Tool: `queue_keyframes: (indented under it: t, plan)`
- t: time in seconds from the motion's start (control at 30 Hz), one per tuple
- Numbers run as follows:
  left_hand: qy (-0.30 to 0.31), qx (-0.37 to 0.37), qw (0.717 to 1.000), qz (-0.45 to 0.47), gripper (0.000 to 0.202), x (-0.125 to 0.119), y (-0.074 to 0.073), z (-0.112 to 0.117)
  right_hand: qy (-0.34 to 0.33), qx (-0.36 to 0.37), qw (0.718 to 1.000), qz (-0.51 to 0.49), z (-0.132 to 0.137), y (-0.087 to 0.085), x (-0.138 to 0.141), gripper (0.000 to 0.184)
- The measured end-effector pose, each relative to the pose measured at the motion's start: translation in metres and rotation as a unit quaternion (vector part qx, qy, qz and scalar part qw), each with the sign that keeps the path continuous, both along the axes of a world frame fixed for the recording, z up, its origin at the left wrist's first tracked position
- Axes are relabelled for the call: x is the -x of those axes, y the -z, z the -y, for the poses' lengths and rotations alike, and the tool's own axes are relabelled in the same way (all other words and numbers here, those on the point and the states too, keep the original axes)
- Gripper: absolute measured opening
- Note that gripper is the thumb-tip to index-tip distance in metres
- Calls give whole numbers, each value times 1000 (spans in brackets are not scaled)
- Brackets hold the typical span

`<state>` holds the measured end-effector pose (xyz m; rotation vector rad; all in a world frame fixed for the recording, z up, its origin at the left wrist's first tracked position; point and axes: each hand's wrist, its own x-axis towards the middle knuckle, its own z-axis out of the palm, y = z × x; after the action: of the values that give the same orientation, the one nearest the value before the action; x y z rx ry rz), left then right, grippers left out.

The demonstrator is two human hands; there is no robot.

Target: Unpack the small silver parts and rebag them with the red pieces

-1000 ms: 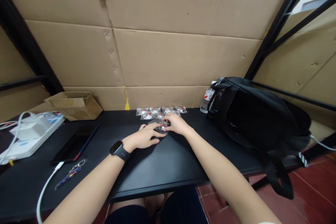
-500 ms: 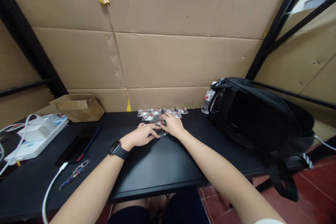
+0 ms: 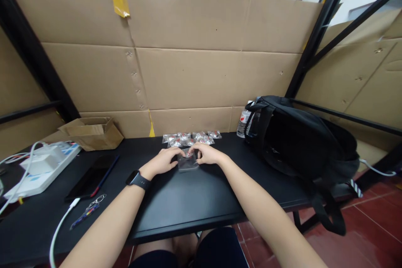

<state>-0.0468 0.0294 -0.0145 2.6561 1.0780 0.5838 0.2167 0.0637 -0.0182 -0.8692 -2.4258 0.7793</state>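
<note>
Right now both of your hands meet on the small clear bag [image 3: 187,163], which lies on the black counter [image 3: 194,201] just in front of the row of filled packets [image 3: 191,138] by the cardboard wall. Your left hand [image 3: 163,161] is curled, its fingertips closed on the bag's upper left edge. Your right hand [image 3: 205,155] is closed the same way on the upper right edge. Something small and red-and-white shows between them, too small to make out.

The film looks thin and slippery, so keep each pinch right at the rim and let the bag's lower half rest on the counter to carry the weight. Work with your fingertips only and keep your wrists low and quiet. Hold both pinches level so the mouth does not twist. Keep your knuckles off the packets just behind, since a nudge would likely scatter the row. The backpack [image 3: 298,138] and phone [image 3: 91,178] lie well apart.
</note>
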Motion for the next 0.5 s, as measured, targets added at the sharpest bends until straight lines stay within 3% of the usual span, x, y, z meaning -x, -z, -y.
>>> queue_keyframes:
  t: [0.07, 0.23, 0.33, 0.5]
  plan:
    - [-3, 5, 1000, -9, 32, 1, 1, -1, -6, -4, 1000, -15, -2, 3, 3, 34]
    - [-7, 6, 1000, 12, 36, -3, 0, 0, -8, -49, 998, -48, -8, 6, 3, 14]
    - [-25, -12, 999, 39, 19, -8, -2, 1, 4, -75, 996, -54, -10, 4, 0, 17]
    - [-99, -25, 991, 92, 25, -13, -3, 2, 23, -64, 995, -76, -11, -1, -5, 26]
